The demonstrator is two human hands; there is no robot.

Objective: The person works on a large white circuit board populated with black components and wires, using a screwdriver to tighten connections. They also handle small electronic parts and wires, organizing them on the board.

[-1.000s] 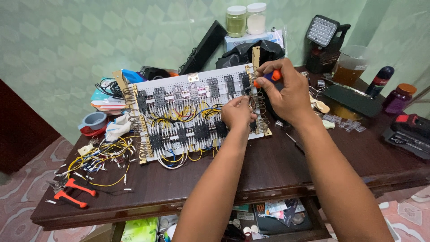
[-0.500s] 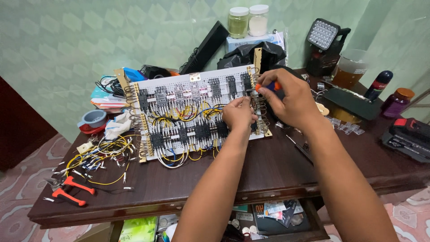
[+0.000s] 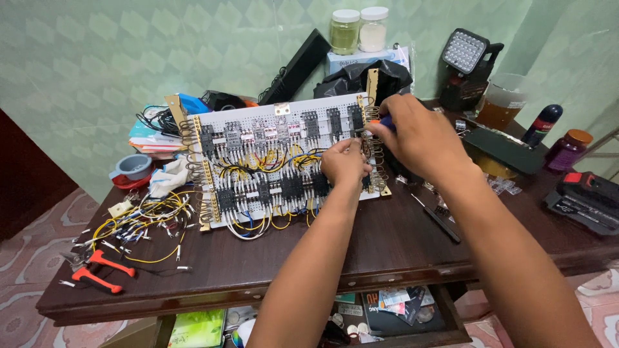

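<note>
Red pliers point(image 3: 97, 270) lie near the table's point(image 3: 387, 245) left edge beside loose wires point(image 3: 138, 222). Mid-table, the left hand point(image 3: 345, 161) pinches the circuit board point(image 3: 277, 161), fingers together. The right hand point(image 3: 416, 138) grips a screwdriver point(image 3: 385, 120) at the board's right edge.

At the lower left of the frame, orange-handled pliers point(image 3: 97, 270) lie on the dark tabletop point(image 3: 387, 251) near loose yellow wires point(image 3: 145, 222). Two jars point(image 3: 358, 29) stand at upper centre, a work lamp point(image 3: 465, 55) to their right.
</note>
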